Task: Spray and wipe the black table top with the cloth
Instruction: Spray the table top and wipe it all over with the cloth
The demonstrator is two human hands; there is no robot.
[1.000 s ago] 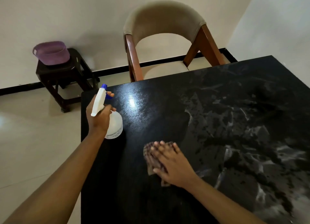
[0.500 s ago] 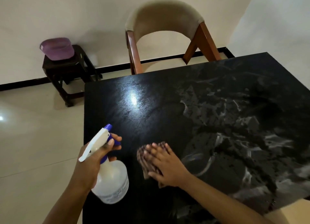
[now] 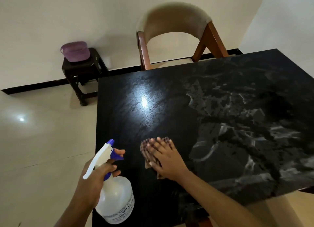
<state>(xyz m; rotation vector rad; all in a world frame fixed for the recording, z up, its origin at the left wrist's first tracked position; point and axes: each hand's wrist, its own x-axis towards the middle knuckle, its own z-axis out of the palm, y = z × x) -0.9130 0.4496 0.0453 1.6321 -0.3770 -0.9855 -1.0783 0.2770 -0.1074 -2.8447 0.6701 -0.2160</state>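
Observation:
The black table top (image 3: pixel 169 107) fills the middle and right of the view, with grey wet smears across its right half and a light glare near the left. My right hand (image 3: pixel 165 159) lies flat, fingers together, pressing a brown checked cloth (image 3: pixel 147 146) onto the table near its front left. My left hand (image 3: pixel 95 179) grips the neck of a white spray bottle (image 3: pixel 116 199) with a blue nozzle, held above the table's front left corner, nozzle pointing away from me.
A beige padded chair (image 3: pixel 175 24) with a brown wooden frame stands at the table's far edge. A dark low stool (image 3: pixel 83 73) carrying a purple plastic tub (image 3: pixel 75 51) sits against the wall at left. Pale tiled floor (image 3: pixel 42 133) lies left of the table.
My left hand has pulled the spray bottle back from the far left table edge toward me, to the front left corner. The right hand stays flat on the cloth, shifted slightly nearer.

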